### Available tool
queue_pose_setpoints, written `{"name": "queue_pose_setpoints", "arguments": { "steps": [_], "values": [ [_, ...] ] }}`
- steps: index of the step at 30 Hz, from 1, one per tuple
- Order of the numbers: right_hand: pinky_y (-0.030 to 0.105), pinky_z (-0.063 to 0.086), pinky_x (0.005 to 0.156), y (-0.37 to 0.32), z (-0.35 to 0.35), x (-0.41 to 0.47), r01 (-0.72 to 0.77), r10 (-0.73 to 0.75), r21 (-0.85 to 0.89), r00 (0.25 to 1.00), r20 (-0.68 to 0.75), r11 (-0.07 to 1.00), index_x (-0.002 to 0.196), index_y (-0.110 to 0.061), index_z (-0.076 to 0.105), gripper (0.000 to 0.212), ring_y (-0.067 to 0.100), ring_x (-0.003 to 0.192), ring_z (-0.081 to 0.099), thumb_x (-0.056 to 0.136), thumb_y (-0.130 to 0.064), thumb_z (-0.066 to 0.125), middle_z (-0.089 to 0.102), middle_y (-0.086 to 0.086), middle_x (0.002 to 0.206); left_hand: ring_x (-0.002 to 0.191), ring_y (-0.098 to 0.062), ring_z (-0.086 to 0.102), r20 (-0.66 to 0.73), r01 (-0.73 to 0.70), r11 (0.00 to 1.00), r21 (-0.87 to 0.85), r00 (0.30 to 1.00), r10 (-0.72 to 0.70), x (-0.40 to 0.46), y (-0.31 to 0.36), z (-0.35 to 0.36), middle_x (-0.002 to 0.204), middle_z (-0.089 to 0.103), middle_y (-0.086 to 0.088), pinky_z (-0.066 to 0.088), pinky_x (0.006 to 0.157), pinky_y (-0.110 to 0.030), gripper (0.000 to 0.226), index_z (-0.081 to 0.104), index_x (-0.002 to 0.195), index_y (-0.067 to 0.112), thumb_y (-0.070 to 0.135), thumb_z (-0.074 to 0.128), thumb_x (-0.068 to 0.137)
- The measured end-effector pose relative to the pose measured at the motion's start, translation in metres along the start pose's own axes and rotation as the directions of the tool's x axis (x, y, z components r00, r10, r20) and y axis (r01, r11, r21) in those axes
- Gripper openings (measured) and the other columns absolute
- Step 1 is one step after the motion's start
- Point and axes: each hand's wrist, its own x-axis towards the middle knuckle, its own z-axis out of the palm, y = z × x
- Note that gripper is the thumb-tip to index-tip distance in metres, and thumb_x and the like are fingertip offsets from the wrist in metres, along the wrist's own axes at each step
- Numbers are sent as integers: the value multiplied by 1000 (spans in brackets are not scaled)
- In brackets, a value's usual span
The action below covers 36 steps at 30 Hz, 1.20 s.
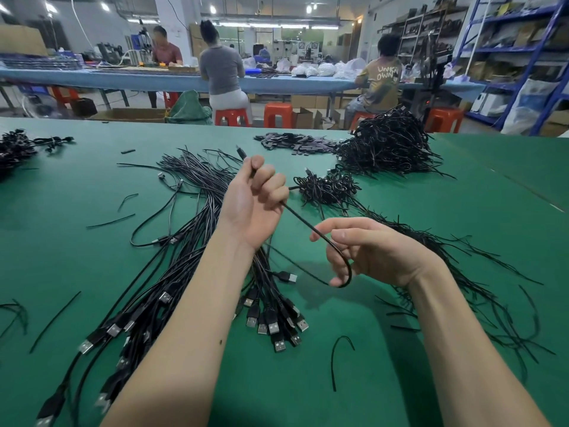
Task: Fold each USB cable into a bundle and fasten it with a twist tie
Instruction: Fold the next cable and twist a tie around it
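Note:
My left hand is raised over the green table, fingers curled round one black USB cable; its small plug sticks out above my fist. From there the cable slopes down to my right hand, loops round those curled fingers, and trails back to a USB-A plug above the table. Beneath my left forearm lies a fan of loose USB cables with their plugs toward me. A strip of black twist ties spreads on the table under and beyond my right wrist.
Small heap of bundled cables just past my hands, a big heap behind it, another at far left. Flat black pieces lie at the table's far side. Stray ties scatter around. People sit at a blue bench beyond.

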Motion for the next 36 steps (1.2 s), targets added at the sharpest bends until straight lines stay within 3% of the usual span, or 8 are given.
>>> {"name": "queue_pose_setpoints", "arguments": {
  "steps": [7,15,18,22,25,29,32,36],
  "values": [
    [17,54,50,-4,-16,-18,-159,158,-5,977,145,987,126,-19,69,43,9,57,61,88,-38,73,71,10,85,51,-9,7,-93,37,993,110,995,-27,2,-9,-2,51,21,8,14,34,-21,41,39,71,18,26,29,110],
    [61,44,108,11,-25,-29,-126,139,-85,976,169,988,96,-7,73,22,17,71,69,86,-27,78,73,12,86,47,-7,16,-109,-61,998,-27,992,57,1,3,-7,55,24,8,19,36,-21,39,42,71,17,24,33,108],
    [36,63,75,5,-25,-31,-51,42,38,977,208,998,104,-11,74,29,5,52,61,87,-34,78,73,7,79,46,-7,21,-113,-49,999,7,992,49,1,-2,-6,58,23,7,20,38,-21,39,42,71,16,23,33,108],
    [17,50,39,1,-33,-34,-67,70,-22,986,150,998,132,-15,67,56,0,31,46,88,-50,71,77,14,91,51,-8,14,-107,-32,999,12,994,33,2,-8,-6,56,24,7,19,39,-20,40,42,70,15,21,32,108],
    [15,44,35,5,-34,-32,-198,210,-149,976,65,969,132,-20,66,45,1,31,40,94,-45,66,76,15,97,51,-7,14,-49,11,999,-33,999,-13,0,-8,-7,56,26,7,20,38,-21,42,44,69,15,21,31,109],
    [15,36,39,17,-32,-11,-339,251,-180,888,-385,923,117,-9,70,27,3,40,36,94,-22,69,63,1,69,47,-6,29,99,134,979,152,984,-150,-6,-5,-6,54,36,8,28,40,-17,37,48,70,16,22,38,105],
    [19,45,42,11,-30,3,-106,77,-5,755,-651,994,117,-4,65,19,4,43,46,100,-12,60,59,1,70,54,-8,45,119,179,825,536,952,-283,-10,-12,-5,64,54,5,44,53,-18,35,58,80,14,28,38,105],
    [19,44,43,-10,-17,9,176,-148,-29,715,-683,984,101,-20,65,16,8,53,56,105,-17,50,69,-3,78,91,-27,73,-11,178,426,887,931,-365,-8,-31,-2,99,76,-12,59,82,-35,45,67,104,7,31,30,109]
  ]
}}
